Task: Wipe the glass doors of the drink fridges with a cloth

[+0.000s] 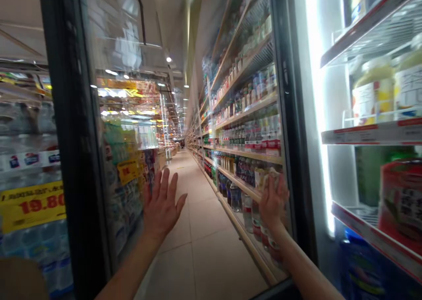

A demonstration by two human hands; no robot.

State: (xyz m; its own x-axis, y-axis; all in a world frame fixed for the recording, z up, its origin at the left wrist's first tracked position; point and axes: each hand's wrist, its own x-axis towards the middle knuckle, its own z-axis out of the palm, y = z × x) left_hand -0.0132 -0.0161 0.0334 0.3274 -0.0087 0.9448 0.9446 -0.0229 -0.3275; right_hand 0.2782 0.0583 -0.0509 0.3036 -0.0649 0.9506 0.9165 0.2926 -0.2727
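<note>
Left grip (161,205): spreading wide, palm facing glass (130,45)
Right grip (274,201): clutching pale cloth (271,174) against glass
Door (70,128): standing open beside shelves (372,134)

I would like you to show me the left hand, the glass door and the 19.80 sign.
Left hand (161,213), head view: back of the hand.
Glass door (76,131), head view: its dark left frame.
19.80 sign (35,206), head view: its printed front.
</note>
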